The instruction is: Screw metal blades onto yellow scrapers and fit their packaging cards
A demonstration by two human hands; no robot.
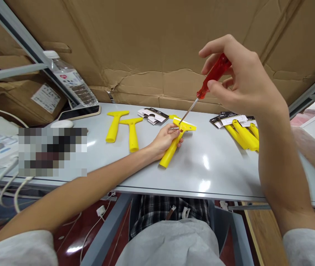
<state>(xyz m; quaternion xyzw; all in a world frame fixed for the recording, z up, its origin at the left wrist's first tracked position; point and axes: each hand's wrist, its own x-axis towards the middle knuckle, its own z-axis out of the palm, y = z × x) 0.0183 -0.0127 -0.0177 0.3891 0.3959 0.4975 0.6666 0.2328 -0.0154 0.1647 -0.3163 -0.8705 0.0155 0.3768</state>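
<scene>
My left hand (163, 140) grips a yellow plastic scraper (174, 146) that lies on the grey table (201, 170), its handle pointing toward me. My right hand (243, 79) holds a screwdriver with a red handle (214, 75) above it. The metal shaft slants down and its tip touches the scraper's head near the blade end. Both hands are closed on their objects.
Two more yellow scrapers (124, 127) lie to the left. A pile of scrapers with black-and-white cards (242, 129) is at the right. More cards (153, 115), a phone (79, 112), a water bottle (71, 79) and a cardboard wall (160, 48) stand behind.
</scene>
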